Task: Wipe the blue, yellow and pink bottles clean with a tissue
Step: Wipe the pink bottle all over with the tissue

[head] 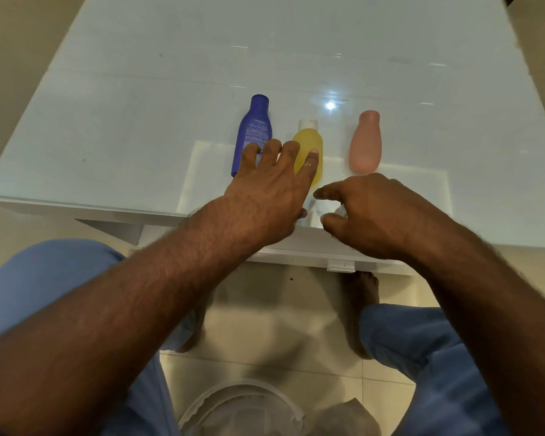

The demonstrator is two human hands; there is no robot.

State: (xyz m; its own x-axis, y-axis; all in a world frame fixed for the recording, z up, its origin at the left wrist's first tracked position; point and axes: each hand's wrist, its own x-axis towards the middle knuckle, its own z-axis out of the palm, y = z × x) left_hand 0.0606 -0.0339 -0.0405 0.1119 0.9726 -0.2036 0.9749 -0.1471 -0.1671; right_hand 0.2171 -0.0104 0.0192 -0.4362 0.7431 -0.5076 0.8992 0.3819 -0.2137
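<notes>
Blue bottle [252,133], yellow bottle [309,148] and pink bottle [366,141] lie in a row on the table [139,121]. Left hand [266,196], fingers spread, reaches over blue and yellow bottles. Right hand [370,212], fingers curled, pinches a partly hidden white tissue [340,211] at the near edge.

Three bottles lie in a row near the front of the bench [139,105]: blue [253,130], yellow [309,146], pink [365,143]. The gap between blue and yellow is narrow and covered by the left hand [265,196]; the gap between yellow and pink is wider and open. The right hand [368,212] sits in front of the pink one. Behind and to both sides the bench lies bare.
</notes>
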